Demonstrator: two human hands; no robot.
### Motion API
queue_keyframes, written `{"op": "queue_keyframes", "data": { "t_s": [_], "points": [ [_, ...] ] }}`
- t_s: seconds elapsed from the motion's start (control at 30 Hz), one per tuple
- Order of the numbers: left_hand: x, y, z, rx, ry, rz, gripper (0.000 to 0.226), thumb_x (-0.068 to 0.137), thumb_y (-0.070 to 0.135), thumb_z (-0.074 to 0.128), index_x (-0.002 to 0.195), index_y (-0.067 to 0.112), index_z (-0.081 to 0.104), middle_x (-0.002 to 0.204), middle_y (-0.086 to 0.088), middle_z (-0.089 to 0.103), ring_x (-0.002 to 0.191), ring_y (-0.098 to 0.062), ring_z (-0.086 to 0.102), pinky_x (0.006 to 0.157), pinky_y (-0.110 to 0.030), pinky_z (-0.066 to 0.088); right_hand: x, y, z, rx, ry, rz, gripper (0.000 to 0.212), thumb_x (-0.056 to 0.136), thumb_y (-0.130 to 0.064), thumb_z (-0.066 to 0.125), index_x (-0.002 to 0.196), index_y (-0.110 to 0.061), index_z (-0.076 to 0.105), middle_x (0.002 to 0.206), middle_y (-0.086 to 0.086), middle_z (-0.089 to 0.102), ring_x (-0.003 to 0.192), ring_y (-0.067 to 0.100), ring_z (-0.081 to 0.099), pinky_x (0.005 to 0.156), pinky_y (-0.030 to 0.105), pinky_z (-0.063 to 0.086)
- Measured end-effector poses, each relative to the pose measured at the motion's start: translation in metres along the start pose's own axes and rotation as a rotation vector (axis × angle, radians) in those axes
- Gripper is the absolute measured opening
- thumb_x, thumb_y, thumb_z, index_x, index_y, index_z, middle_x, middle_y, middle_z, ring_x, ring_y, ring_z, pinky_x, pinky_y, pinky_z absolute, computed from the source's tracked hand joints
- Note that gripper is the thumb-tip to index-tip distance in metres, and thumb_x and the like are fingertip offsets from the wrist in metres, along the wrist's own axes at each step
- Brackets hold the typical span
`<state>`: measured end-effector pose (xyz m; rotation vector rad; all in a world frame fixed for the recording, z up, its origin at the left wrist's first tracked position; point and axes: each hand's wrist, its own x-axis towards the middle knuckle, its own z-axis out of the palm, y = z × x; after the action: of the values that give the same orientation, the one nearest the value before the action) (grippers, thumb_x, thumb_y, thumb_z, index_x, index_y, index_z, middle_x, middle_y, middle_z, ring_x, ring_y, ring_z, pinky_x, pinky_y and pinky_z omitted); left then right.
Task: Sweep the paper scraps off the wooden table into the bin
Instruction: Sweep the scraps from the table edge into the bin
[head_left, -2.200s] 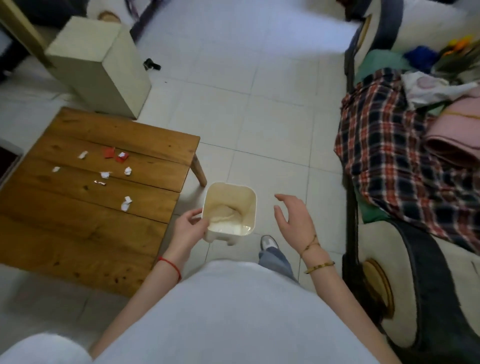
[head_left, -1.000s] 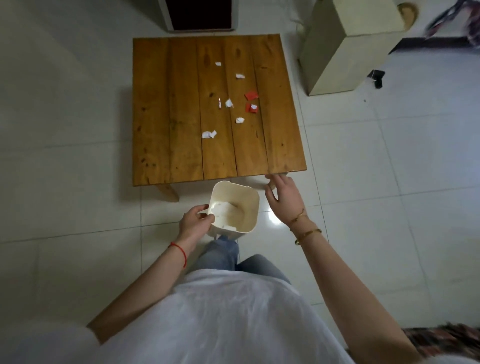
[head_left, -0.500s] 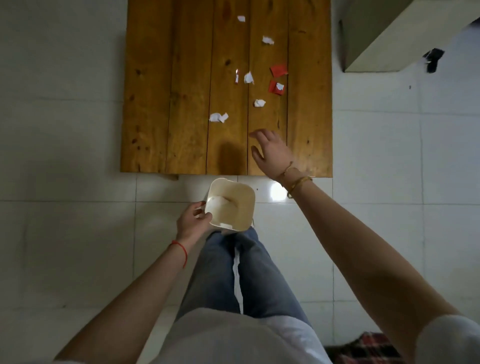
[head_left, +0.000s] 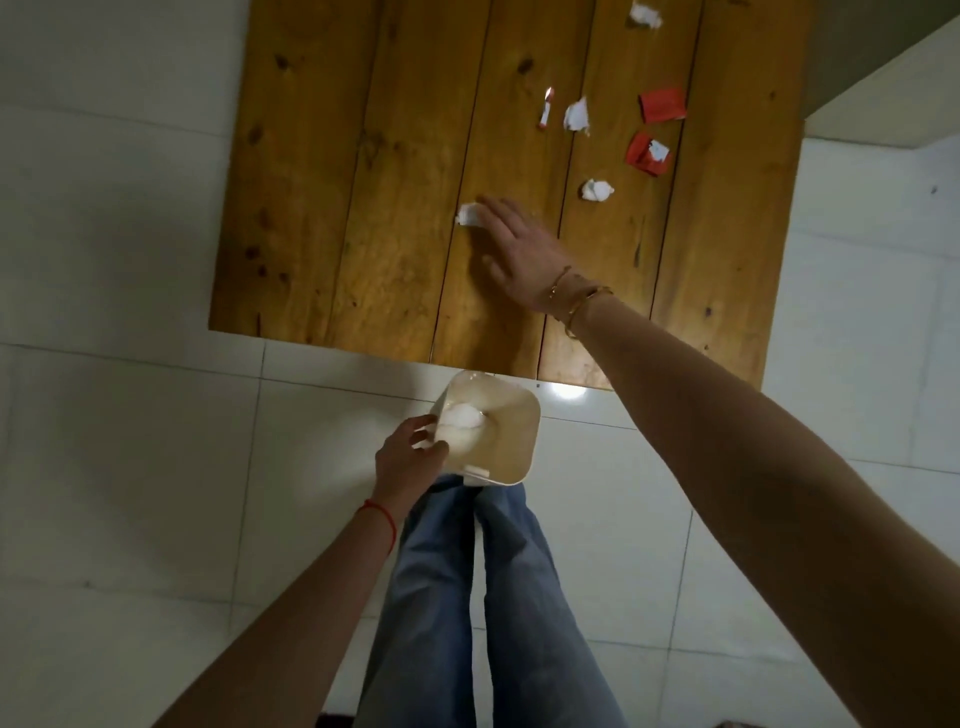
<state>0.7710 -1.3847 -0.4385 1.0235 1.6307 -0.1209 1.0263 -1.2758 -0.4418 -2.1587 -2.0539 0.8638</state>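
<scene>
The wooden table (head_left: 322, 218) fills the upper half of the view. Several white and red paper scraps lie on it: a white scrap (head_left: 467, 214) at my fingertips, a crumpled white one (head_left: 596, 190), a torn white one (head_left: 576, 115), two red pieces (head_left: 662, 105) (head_left: 644, 154). My right hand (head_left: 519, 249) lies flat on the table with fingers spread, touching the nearest white scrap. My left hand (head_left: 410, 457) grips the left rim of the cream bin (head_left: 514, 447), held just below the table's near edge. Something white lies inside the bin.
White tiled floor (head_left: 114, 467) surrounds the table. A pale box-shaped piece of furniture (head_left: 883, 93) stands past the table's right side. My legs in blue jeans (head_left: 467, 597) are under the bin.
My right hand has gone from the table's near edge further onto the tabletop and leftward, reaching the nearest white scrap. The view has moved closer to the table. The bin stays in my left hand.
</scene>
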Motion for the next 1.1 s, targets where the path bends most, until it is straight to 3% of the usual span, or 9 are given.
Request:
{"op": "queue_keyframes", "data": {
  "t_s": [0.13, 0.23, 0.33, 0.43, 0.57, 0.7, 0.9, 1.0, 1.1],
  "points": [
    [0.007, -0.005, -0.003, -0.05, 0.008, -0.019, 0.04, 0.081, 0.016, 0.062, 0.121, 0.023, 0.063, 0.109, 0.003, 0.069, 0.095, -0.014, 0.064, 0.064, -0.013, 0.045, -0.011, 0.007, 0.023, -0.034, 0.003, -0.039, 0.063, 0.097, -0.032, 0.04, 0.151, -0.016, 0.014, 0.16, 0.006, 0.011, 0.148, 0.024, 0.005, 0.121, 0.042, 0.009],
    [0.007, -0.005, -0.005, -0.099, 0.019, -0.036, 0.041, 0.082, 0.014, 0.062, 0.122, 0.022, 0.062, 0.109, 0.001, 0.069, 0.092, -0.015, 0.065, 0.057, -0.01, 0.044, -0.035, 0.007, 0.033, -0.033, 0.009, -0.102, 0.06, 0.097, -0.032, 0.037, 0.15, -0.015, 0.017, 0.159, 0.007, 0.016, 0.148, 0.024, 0.008, 0.121, 0.041, 0.009],
    [0.006, -0.004, -0.004, -0.103, 0.026, -0.032, 0.04, 0.081, 0.014, 0.062, 0.121, 0.022, 0.062, 0.109, 0.0, 0.069, 0.092, -0.017, 0.066, 0.062, -0.011, 0.046, -0.069, -0.001, 0.047, -0.01, -0.039, -0.156, 0.059, 0.098, -0.035, 0.033, 0.151, -0.015, 0.016, 0.159, 0.007, 0.015, 0.147, 0.024, 0.007, 0.121, 0.04, 0.006],
    [0.004, -0.002, -0.001, -0.128, 0.035, -0.044, 0.041, 0.079, 0.014, 0.064, 0.119, 0.023, 0.063, 0.109, 0.0, 0.069, 0.098, -0.018, 0.066, 0.077, -0.023, 0.052, -0.109, -0.014, 0.068, -0.027, -0.142, -0.22, 0.063, 0.097, -0.035, 0.034, 0.151, -0.016, 0.01, 0.16, 0.007, 0.008, 0.147, 0.023, 0.003, 0.121, 0.041, 0.006],
    [0.003, 0.0, 0.005, -0.13, 0.044, -0.052, 0.04, 0.079, 0.016, 0.065, 0.119, 0.023, 0.064, 0.11, -0.001, 0.069, 0.098, -0.018, 0.066, 0.089, -0.034, 0.055, -0.155, -0.031, 0.09, 0.048, -0.23, -0.303, 0.059, 0.097, -0.028, 0.04, 0.15, -0.014, 0.019, 0.159, 0.008, 0.015, 0.148, 0.023, 0.005, 0.121, 0.043, 0.007],
    [0.003, 0.0, 0.012, -0.129, 0.033, -0.049, 0.039, 0.08, 0.015, 0.065, 0.119, 0.021, 0.064, 0.111, -0.002, 0.069, 0.099, -0.018, 0.066, 0.091, -0.036, 0.055, -0.156, -0.024, 0.081, 0.147, -0.062, -0.191, 0.056, 0.097, -0.027, 0.039, 0.149, -0.011, 0.024, 0.157, 0.01, 0.023, 0.146, 0.025, 0.015, 0.12, 0.046, 0.016],
    [0.007, 0.001, 0.025, -0.149, 0.027, -0.023, 0.038, 0.081, 0.011, 0.063, 0.118, 0.022, 0.063, 0.106, 0.002, 0.067, 0.094, -0.015, 0.065, 0.081, -0.029, 0.055, -0.085, 0.039, 0.022, 0.103, 0.256, 0.191, 0.054, 0.097, -0.029, 0.037, 0.148, -0.013, 0.026, 0.156, 0.011, 0.026, 0.145, 0.029, 0.018, 0.119, 0.047, 0.019],
    [0.008, 0.004, 0.032, -0.148, 0.035, -0.015, 0.037, 0.081, 0.011, 0.062, 0.116, 0.024, 0.063, 0.104, 0.004, 0.068, 0.089, -0.011, 0.063, 0.073, -0.018, 0.049, -0.049, 0.069, -0.002, 0.055, 0.279, 0.294, 0.057, 0.098, -0.03, 0.034, 0.15, -0.014, 0.017, 0.159, 0.008, 0.017, 0.147, 0.025, 0.011, 0.121, 0.04, 0.012],
    [0.008, 0.006, 0.038, -0.146, 0.021, -0.029, 0.038, 0.08, 0.011, 0.062, 0.117, 0.024, 0.063, 0.106, 0.003, 0.068, 0.095, -0.014, 0.064, 0.083, -0.026, 0.051, -0.025, 0.084, -0.013, 0.075, 0.246, 0.305, 0.059, 0.098, -0.031, 0.036, 0.151, -0.016, 0.014, 0.16, 0.006, 0.014, 0.147, 0.023, 0.012, 0.12, 0.043, 0.017]
  ]
}}
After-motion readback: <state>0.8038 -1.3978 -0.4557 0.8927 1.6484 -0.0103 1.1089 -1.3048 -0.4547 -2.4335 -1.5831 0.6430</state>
